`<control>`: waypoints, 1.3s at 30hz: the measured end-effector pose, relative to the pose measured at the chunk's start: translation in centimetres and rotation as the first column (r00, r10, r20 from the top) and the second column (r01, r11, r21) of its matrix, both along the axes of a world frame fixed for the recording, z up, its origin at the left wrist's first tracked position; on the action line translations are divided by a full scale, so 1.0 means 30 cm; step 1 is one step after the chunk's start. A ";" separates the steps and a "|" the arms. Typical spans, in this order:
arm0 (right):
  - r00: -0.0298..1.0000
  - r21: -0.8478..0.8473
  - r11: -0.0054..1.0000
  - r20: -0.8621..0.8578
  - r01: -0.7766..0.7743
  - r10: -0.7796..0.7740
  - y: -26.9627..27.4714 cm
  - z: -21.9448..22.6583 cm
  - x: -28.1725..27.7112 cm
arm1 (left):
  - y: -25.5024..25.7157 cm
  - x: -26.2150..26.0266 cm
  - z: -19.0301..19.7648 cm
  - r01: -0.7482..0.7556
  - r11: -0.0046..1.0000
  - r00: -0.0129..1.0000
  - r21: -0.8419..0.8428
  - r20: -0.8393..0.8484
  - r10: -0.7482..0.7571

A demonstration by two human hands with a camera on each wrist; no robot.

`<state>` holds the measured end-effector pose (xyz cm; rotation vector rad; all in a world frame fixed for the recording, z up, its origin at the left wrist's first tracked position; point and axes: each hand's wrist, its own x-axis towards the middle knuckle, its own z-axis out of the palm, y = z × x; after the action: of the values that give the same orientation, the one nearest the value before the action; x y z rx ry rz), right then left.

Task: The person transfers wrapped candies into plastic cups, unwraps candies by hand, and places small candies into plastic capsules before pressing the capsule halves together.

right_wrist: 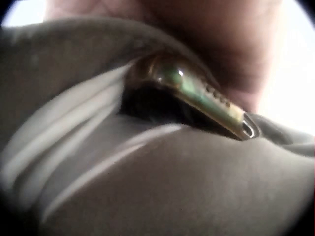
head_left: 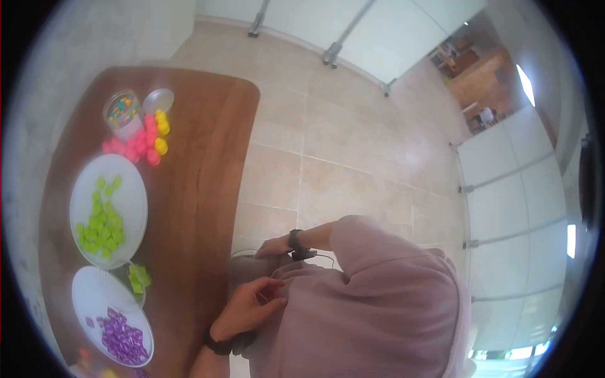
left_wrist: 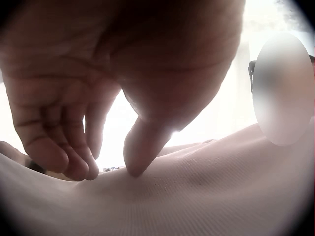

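My left hand [head_left: 249,305] is at the front of the pale pink shirt [head_left: 378,302], its fingers loosely bent. In the left wrist view, the fingertips and the thumb [left_wrist: 142,147] come down right at the shirt's ribbed cloth, with a gap between them. My right hand [head_left: 274,246] rests on the grey trousers [head_left: 242,271]. Seen from the right wrist, a shiny brown-green object [right_wrist: 189,91] with a row of small dark holes pokes out from grey cloth [right_wrist: 221,182] with white stripes. Part of that hand shows blurred behind it; the fingers are hidden.
A brown table [head_left: 201,157] stands to the left. On it are a plate of green pieces [head_left: 101,223], a plate of purple pieces [head_left: 123,337], a clear container [head_left: 130,301], a jar [head_left: 124,113], a round lid [head_left: 158,101], and pink pieces [head_left: 135,146] beside yellow ones [head_left: 162,126].
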<state>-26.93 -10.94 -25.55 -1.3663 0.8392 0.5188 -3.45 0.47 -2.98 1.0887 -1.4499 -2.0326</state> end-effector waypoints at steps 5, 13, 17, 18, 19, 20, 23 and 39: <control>0.999 -0.047 0.999 0.037 -0.012 0.013 -0.003 -0.039 0.004 | -0.017 -0.038 -0.055 0.040 0.998 0.998 0.053 0.054 -0.043; 0.938 -0.599 0.786 0.162 -0.154 0.307 0.133 -0.101 -0.197 | 0.071 -0.067 -0.035 0.021 1.000 0.998 -0.010 0.059 -0.021; 0.988 -0.408 0.913 0.136 -0.014 0.076 0.219 0.184 -0.275 | 0.116 -0.060 0.011 0.011 1.000 0.999 -0.029 0.040 -0.009; 0.986 -0.454 0.891 0.139 -0.023 0.097 0.231 0.236 -0.275 | 0.115 -0.059 0.001 0.017 0.999 0.999 -0.029 0.035 -0.016; 0.983 -0.496 0.868 0.141 -0.031 0.116 0.241 0.274 -0.271 | 0.114 -0.058 -0.005 0.024 0.999 0.999 -0.025 0.031 -0.024; 0.983 -0.502 0.864 0.145 -0.026 0.114 0.240 0.285 -0.261 | 0.107 -0.052 -0.011 0.028 0.999 0.999 -0.031 0.036 -0.027; 0.971 -0.597 0.799 0.227 0.077 0.076 0.243 0.275 -0.249 | 0.093 -0.044 -0.017 0.034 0.999 0.999 0.011 0.002 -0.034; 0.961 -0.633 0.737 -0.040 -0.236 0.274 0.165 0.471 -0.313 | 0.092 -0.048 0.021 0.027 0.999 0.995 -0.024 0.098 -0.024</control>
<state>-36.32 -5.99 -11.43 -2.1398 0.8157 0.4145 -4.89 3.24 -2.36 1.1802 -1.5413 -1.9974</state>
